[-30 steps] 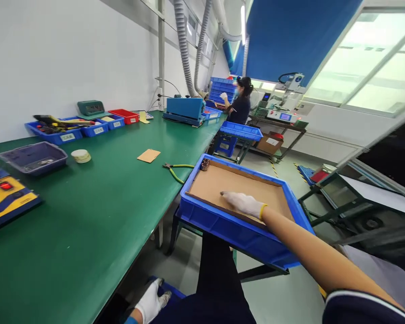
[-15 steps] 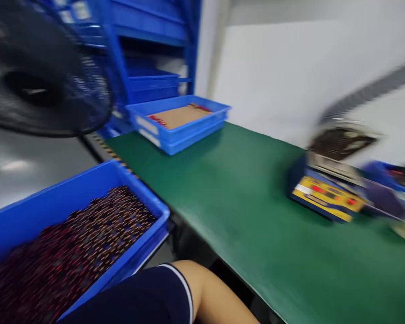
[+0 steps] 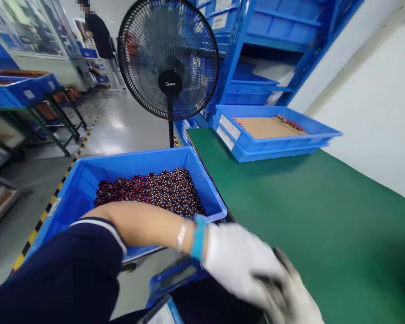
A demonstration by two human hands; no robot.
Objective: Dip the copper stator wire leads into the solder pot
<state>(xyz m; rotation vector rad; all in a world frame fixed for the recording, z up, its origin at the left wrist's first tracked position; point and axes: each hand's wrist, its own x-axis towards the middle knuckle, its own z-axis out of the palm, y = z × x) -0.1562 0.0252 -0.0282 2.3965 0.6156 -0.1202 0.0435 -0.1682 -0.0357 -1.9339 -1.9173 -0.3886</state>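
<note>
My left hand (image 3: 245,263), in a white glove with a turquoise band and a pale bracelet at the wrist, reaches across in front of me. Beside it, low in the picture, is my right hand (image 3: 302,292), gloved too. The two hands meet or overlap near the front edge of the green worktop (image 3: 273,198). Motion smears the fingers, and a dark grey patch between the hands cannot be made out. Behind my left forearm stands a blue bin (image 3: 138,157) with many small dark ring-like parts (image 3: 175,189), some wound in copper colour, others in red.
A black standing fan (image 3: 170,83) is behind the bin. On the worktop's far end sit stacked blue trays (image 3: 273,150) with cardboard and red parts. Blue shelving (image 3: 236,58) rises behind. A person (image 3: 101,40) stands far left, beyond racks holding blue trays (image 3: 16,94).
My view has swung left, so the scale on the worktop is out of sight and the fan and bin are central. Both gloved hands have come into view.
</note>
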